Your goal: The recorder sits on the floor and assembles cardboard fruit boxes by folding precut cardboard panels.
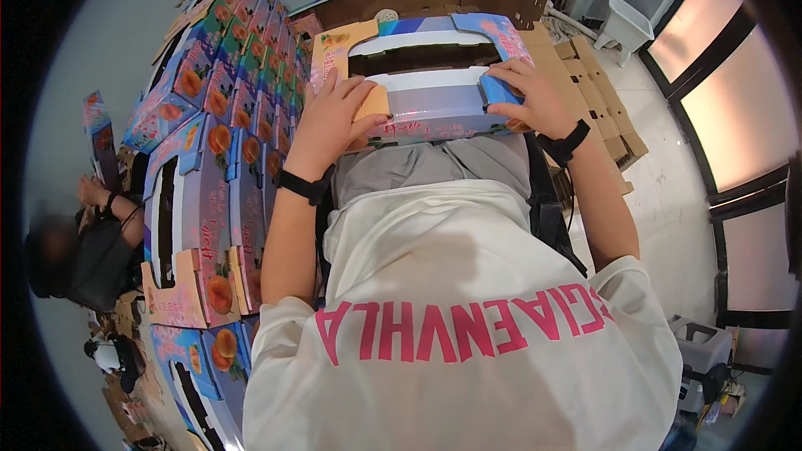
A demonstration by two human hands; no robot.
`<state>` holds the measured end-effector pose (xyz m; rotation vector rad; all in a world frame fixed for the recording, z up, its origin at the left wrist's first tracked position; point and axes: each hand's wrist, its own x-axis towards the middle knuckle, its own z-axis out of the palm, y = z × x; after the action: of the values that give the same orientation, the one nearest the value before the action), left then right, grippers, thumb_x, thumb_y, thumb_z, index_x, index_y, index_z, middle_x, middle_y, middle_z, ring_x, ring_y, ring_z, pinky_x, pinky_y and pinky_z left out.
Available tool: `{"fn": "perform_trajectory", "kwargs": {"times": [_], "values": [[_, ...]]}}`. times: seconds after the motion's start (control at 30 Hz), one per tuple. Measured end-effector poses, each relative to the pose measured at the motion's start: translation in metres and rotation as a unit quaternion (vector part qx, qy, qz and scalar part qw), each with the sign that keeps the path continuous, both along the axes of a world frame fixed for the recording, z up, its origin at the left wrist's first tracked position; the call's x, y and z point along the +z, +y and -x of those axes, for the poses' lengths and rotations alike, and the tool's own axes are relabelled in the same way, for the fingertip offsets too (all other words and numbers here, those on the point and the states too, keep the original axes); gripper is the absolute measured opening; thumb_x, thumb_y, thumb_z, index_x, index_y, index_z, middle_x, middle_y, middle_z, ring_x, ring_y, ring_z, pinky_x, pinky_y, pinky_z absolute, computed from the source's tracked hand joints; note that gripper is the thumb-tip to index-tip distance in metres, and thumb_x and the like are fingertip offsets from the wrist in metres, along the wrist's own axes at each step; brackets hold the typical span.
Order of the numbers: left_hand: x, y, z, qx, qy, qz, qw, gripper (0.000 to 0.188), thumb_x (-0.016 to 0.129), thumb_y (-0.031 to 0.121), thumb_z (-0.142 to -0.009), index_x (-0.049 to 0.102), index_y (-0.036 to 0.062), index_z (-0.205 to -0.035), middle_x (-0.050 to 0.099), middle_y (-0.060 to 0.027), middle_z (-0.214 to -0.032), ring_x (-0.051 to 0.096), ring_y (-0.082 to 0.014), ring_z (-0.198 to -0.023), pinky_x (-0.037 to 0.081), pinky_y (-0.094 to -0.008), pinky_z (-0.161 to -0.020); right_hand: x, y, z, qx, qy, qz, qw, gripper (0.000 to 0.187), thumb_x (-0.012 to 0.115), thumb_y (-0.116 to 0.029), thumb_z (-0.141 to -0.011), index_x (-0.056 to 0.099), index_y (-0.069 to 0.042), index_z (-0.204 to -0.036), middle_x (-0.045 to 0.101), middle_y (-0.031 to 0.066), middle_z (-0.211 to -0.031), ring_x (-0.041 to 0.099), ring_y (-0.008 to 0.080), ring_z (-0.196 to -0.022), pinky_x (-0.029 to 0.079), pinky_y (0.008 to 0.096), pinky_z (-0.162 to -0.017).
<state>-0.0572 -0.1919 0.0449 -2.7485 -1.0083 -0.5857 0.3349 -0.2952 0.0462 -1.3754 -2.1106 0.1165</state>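
Observation:
In front of my lap stands a colourful cardboard fruit carton (434, 103), blue, pink and orange with printed fruit. A long opening runs across its top and shows a dark inside. My left hand (332, 117) grips its near left corner, thumb and fingers on the orange corner piece. At the near right corner my right hand (541, 98) closes over the blue corner piece, with the thumb on the near side. Parts of both corners are hidden under my fingers.
Tall stacks of similar cartons (219, 108) rise along my left. Beyond them a co-worker in dark clothes (96, 263) holds up a narrow printed piece (102, 138). Brown cardboard (603, 104) lies at the right, and a white basin (625, 27) stands farther back.

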Motion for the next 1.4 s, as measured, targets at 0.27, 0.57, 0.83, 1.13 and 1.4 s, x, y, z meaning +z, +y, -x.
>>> {"fn": "perform_trajectory", "kwargs": {"times": [0.27, 0.57, 0.83, 1.13, 1.4], "values": [[-0.007, -0.001, -0.001, 0.009, -0.012, -0.046, 0.999, 0.066, 0.066, 0.059, -0.098, 0.063, 0.011, -0.144, 0.064, -0.0103, -0.148, 0.048, -0.0427, -0.147, 0.036, -0.0665, -0.118, 0.006, -0.004, 0.0, 0.017, 0.142, 0.054, 0.988, 0.055, 0.083, -0.024, -0.089, 0.066, -0.003, -0.137, 0.062, 0.0094, -0.131, 0.06, 0.0247, -0.116, 0.05, 0.0341, -0.1], [0.016, -0.008, 0.011, -0.066, -0.32, 0.187, 0.926, 0.053, 0.068, 0.037, -0.103, 0.06, 0.0065, -0.145, 0.064, -0.0206, -0.145, 0.051, -0.0453, -0.144, 0.041, -0.0494, -0.118, 0.008, -0.004, -0.006, 0.04, 0.084, 0.062, 0.994, 0.057, 0.08, -0.026, -0.092, 0.064, -0.003, -0.142, 0.062, 0.0107, -0.137, 0.06, 0.025, -0.124, 0.05, 0.0372, -0.106], [0.037, 0.044, 0.031, -0.072, -0.181, 0.185, 0.963, 0.052, 0.065, 0.033, -0.107, 0.057, 0.0022, -0.148, 0.062, -0.0208, -0.144, 0.057, -0.0378, -0.137, 0.04, -0.0409, -0.12, 0.074, 0.046, -0.064, 0.147, 0.067, 0.171, 0.972, 0.071, 0.074, -0.044, -0.102, 0.054, -0.005, -0.157, 0.059, 0.0117, -0.154, 0.058, 0.0268, -0.137, 0.044, 0.0419, -0.118], [0.003, 0.097, 0.026, 0.096, -0.165, 0.363, 0.912, 0.097, 0.064, 0.058, -0.101, 0.034, -0.0095, -0.164, 0.049, -0.0356, -0.159, 0.053, -0.0406, -0.147, 0.039, -0.0394, -0.122, 0.037, 0.188, -0.034, -0.072, -0.184, 0.188, 0.962, 0.097, 0.073, -0.073, -0.088, 0.053, -0.01, -0.159, 0.058, 0.0209, -0.156, 0.057, 0.0383, -0.142, 0.045, 0.0437, -0.12], [0.015, 0.06, 0.009, 0.063, -0.201, 0.321, 0.923, 0.092, 0.062, 0.061, -0.102, 0.041, -0.008, -0.159, 0.062, -0.0348, -0.145, 0.061, -0.0455, -0.137, 0.045, -0.0415, -0.117, 0.029, 0.192, -0.05, -0.077, -0.079, 0.064, 0.992, 0.073, 0.075, -0.064, -0.091, 0.067, -0.013, -0.144, 0.073, 0.0157, -0.136, 0.071, 0.0345, -0.122, 0.054, 0.0425, -0.106]]}}
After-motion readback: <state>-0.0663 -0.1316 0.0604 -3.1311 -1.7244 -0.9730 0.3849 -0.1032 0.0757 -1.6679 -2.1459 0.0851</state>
